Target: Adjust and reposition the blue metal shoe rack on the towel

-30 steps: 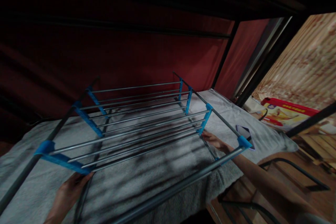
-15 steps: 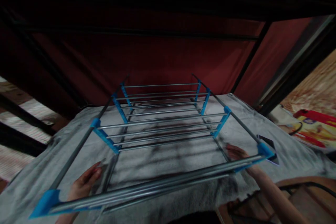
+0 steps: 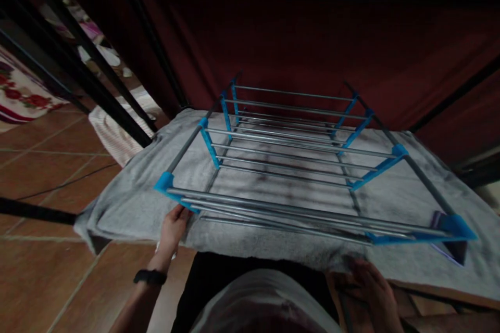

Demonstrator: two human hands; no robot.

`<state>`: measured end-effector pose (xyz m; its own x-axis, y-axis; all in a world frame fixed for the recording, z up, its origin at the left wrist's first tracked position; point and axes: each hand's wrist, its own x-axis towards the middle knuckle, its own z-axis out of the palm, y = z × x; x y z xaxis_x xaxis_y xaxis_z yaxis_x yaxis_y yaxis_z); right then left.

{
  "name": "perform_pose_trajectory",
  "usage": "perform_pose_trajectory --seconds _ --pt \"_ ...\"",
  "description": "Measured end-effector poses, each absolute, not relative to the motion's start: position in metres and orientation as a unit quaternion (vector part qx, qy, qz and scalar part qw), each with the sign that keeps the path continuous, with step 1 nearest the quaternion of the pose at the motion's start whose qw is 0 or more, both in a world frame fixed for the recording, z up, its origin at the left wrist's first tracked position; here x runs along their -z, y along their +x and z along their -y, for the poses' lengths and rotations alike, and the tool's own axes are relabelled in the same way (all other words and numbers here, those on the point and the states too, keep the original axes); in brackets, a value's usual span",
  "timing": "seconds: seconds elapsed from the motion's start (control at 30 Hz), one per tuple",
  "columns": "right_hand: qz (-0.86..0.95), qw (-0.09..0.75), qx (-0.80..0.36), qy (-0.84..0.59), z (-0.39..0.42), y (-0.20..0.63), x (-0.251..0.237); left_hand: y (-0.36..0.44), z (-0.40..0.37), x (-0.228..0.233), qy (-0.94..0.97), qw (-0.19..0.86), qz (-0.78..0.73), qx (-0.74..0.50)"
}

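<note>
Clearly blue-jointed steel drying rack [image 3: 297, 166]

The fingers [image 3: 180, 213] of the left hand [image 3: 172, 230] tuck under the drying rack's [image 3: 297, 166] blue corner, so their grip cannot be read. The right hand [image 3: 371, 291] is dim and blurred at the towel's [image 3: 128, 203] near edge. A dark flat object [image 3: 449, 250] beneath the right corner is too hidden to identify.
</note>
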<state>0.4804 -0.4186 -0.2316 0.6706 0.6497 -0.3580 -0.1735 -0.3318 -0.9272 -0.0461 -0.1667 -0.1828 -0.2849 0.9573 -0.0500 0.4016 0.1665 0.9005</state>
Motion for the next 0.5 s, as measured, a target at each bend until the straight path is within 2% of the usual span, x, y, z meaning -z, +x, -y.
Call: perform_pose_trajectory --seconds 0.07,0.23,0.37,0.5 --pt "0.235 0.529 -0.403 -0.709 0.416 0.437 0.227 -0.045 0.169 0.187 0.505 0.334 -0.680 -0.414" --pt "0.546 0.455 -0.362 -0.602 0.383 0.361 0.207 -0.044 0.177 0.190 0.541 0.300 -0.673 -0.405" --pt "0.749 0.335 -0.234 -0.521 0.343 0.332 0.196 -0.042 0.185 0.188 0.600 0.238 -0.676 -0.356" --pt "0.799 0.225 -0.144 -0.539 0.303 0.314 0.190 -0.048 0.183 0.195 0.629 0.212 -0.677 -0.317"
